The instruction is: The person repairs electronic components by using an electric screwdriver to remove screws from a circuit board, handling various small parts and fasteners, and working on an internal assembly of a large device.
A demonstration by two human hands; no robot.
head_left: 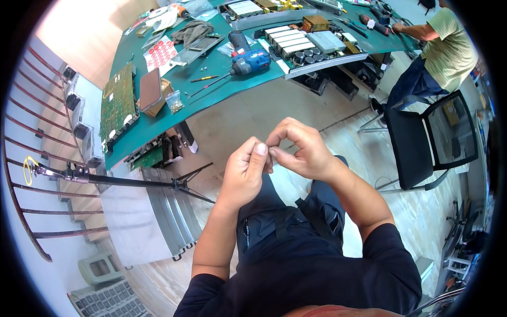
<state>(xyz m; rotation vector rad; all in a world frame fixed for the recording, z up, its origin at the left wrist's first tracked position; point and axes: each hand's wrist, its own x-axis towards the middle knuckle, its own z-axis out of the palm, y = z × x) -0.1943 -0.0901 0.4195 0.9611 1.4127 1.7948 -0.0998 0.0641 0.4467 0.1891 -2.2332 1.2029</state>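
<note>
Pinching nearly closed, left hand and right hand meet at the tips; can't tell if anything small sits between. Any such part is hidden at the grip, driver ahead on the green bench. Slack or slippery pinch could drop it to the floor, likely hard to spot.

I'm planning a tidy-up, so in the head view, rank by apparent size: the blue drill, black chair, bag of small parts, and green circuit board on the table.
Largest: black chair
Then: green circuit board
Then: blue drill
Smallest: bag of small parts
</note>
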